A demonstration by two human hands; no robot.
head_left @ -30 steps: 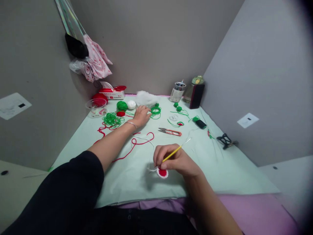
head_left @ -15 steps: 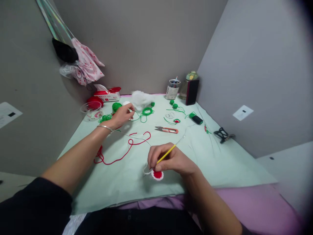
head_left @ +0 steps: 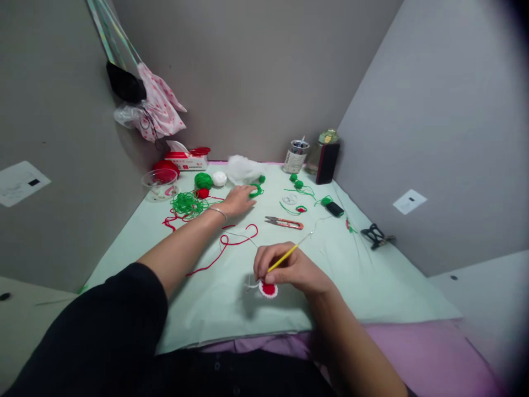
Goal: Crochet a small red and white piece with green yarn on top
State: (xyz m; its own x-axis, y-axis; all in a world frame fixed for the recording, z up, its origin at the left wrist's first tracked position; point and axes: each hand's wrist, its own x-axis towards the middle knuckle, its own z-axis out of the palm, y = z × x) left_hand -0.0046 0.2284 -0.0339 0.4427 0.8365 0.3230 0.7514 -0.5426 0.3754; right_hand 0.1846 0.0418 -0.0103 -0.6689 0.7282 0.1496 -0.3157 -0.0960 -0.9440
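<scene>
My right hand (head_left: 295, 268) pinches a crochet hook with a yellow handle (head_left: 282, 259), along with a small round crochet piece (head_left: 269, 289), red with a white scalloped edge. White yarn hangs off that piece to its left. My left hand (head_left: 239, 201) reaches across the table, fingers stretched out beside a coil of green yarn (head_left: 257, 190); whether they touch it I cannot tell. Behind that hand lie a white yarn ball (head_left: 219, 178), a green yarn ball (head_left: 203, 180) and a tangle of green yarn (head_left: 188, 204).
Orange-handled thread snips (head_left: 285, 223) lie mid-table, with a loose red strand (head_left: 225, 242) to their left. White stuffing (head_left: 243, 170), a tissue box (head_left: 188, 160), a pen tin (head_left: 296, 156), a bottle (head_left: 314, 157) and a phone (head_left: 328, 164) line the back. A black stand (head_left: 375, 236) is at right.
My left hand has moved right, from near the yarn balls to the green coil, uncovering the white ball. My right hand keeps its hold on the hook and crochet piece. The view has shifted slightly.
</scene>
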